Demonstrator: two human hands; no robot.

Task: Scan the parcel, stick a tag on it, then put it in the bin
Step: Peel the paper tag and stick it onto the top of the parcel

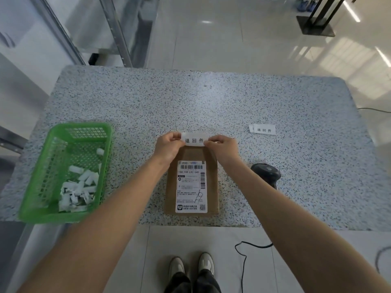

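A flat brown cardboard parcel [211,182] lies near the front edge of the speckled table [211,102], its white shipping label [191,187] facing up. Above the parcel's far end, both hands pinch a white tag [193,140] printed with three black characters. My left hand [168,146] grips the tag's left end and my right hand [222,149] grips its right end. The tag hangs just over the parcel's far edge; whether it touches the cardboard I cannot tell. A black handheld scanner [266,172] rests on the table to the right of the parcel.
A green plastic basket [105,132] at the front left holds several crumpled white paper strips. More tags [262,129] lie at the right of the table. The scanner's black cable [245,254] trails across the floor near my shoes.
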